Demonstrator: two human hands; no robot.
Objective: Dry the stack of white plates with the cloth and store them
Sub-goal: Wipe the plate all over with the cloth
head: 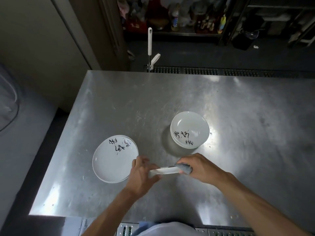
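Over the steel table's [136,99] near edge, the left hand [142,174] grips one end of a round white plate [167,170] (seen edge-on); the right hand [199,169] pinches its other end through a grey cloth [185,168]. A stack of white plates [112,160] sits just leftward, a second stack [190,128] further in.

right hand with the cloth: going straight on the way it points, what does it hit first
Probably the left hand, which grips the other end of the held plate; depth is unclear.
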